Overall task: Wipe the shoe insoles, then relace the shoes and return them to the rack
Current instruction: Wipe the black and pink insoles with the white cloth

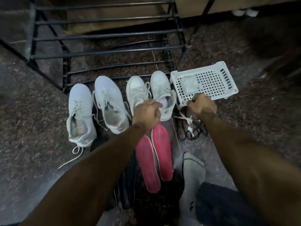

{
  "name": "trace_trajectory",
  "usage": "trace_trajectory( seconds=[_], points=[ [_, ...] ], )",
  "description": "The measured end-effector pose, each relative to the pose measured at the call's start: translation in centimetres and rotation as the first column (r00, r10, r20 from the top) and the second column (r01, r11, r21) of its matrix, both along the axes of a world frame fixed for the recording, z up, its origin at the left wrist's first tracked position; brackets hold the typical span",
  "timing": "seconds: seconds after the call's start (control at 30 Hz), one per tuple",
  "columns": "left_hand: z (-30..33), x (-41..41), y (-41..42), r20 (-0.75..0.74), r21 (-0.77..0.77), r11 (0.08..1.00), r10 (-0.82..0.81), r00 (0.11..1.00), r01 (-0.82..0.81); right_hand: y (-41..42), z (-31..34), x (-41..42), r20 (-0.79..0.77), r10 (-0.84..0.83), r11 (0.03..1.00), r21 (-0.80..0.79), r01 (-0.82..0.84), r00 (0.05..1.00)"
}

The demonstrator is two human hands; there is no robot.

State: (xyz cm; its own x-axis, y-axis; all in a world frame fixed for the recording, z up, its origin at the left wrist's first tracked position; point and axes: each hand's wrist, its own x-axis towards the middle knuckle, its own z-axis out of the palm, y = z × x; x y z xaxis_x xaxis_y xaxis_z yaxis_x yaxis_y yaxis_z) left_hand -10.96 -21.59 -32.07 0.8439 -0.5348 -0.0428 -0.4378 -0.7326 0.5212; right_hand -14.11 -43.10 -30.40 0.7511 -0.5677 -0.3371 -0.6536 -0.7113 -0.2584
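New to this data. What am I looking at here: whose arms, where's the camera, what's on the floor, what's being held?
No robot here: these are a person's two bare arms, filmed by one wide-angle camera worn on the head, looking down and forward.

On the stone floor stand four pale shoes in a row in front of a black metal rack. Nearer the person lie two pink insoles, side by side. To the right sits a white perforated basket, turned upside down, with a tangle of laces below it. A grey cloth lies bottom right.

The left hand is curled at the heel of the rightmost shoe; its exact grip is hidden. The right hand is fisted by the basket's edge, apparently holding a white lace.
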Motion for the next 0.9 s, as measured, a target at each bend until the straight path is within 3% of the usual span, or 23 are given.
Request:
trace_trajectory(
  seconds=[0.13,0.2,0.27,0.33,0.43,0.57,0.67,0.73,0.8,0.9],
  points=[
    [-0.1,2.6,-6.6,-0.226,-0.026,1.000,0.005,0.974,-0.011,-5.0,-0.6,4.1,0.040,-0.043,0.997,0.070,0.040,0.998],
    [-0.8,3.3,-9.0,-0.218,0.092,0.991,-0.075,0.973,0.097,-6.0,-1.1,5.8,0.110,-0.120,0.992,0.058,0.114,0.987],
    [-1.3,3.8,-10.4,-0.086,0.333,0.899,-0.272,0.958,0.285,-6.4,-1.7,7.3,0.137,-0.114,0.991,0.083,0.104,0.984],
    [-1.8,4.2,-10.9,-0.054,0.516,0.759,-0.433,0.900,0.397,-6.3,-2.6,8.4,0.126,-0.067,0.992,0.110,0.053,0.990],
    [-2.8,4.0,-10.9,-0.053,0.601,0.662,-0.526,0.849,0.448,-5.8,-4.2,9.5,0.098,-0.079,0.996,0.056,0.074,0.992],
    [-3.0,3.7,-11.0,-0.114,0.580,0.676,-0.486,0.867,0.455,-5.5,-5.1,9.3,0.208,-0.114,0.992,-0.021,0.121,0.972],
    [-2.6,3.9,-11.2,-0.157,0.566,0.682,-0.463,0.873,0.463,-6.1,-5.2,9.0,0.370,-0.273,0.958,0.193,0.214,0.888],
    [-2.3,3.9,-11.0,-0.167,0.520,0.714,-0.454,0.875,0.469,-6.6,-4.6,8.7,0.438,-0.466,0.839,0.493,0.229,0.769],
    [-2.2,3.6,-10.7,-0.148,0.378,0.818,-0.409,0.900,0.434,-6.9,-3.8,8.0,0.409,-0.613,0.691,0.693,0.207,0.675],
    [-1.5,2.7,-9.6,-0.156,0.005,0.988,-0.151,0.976,0.154,-6.3,-2.9,6.7,0.292,-0.676,0.518,0.841,0.155,0.677]
  ],
)
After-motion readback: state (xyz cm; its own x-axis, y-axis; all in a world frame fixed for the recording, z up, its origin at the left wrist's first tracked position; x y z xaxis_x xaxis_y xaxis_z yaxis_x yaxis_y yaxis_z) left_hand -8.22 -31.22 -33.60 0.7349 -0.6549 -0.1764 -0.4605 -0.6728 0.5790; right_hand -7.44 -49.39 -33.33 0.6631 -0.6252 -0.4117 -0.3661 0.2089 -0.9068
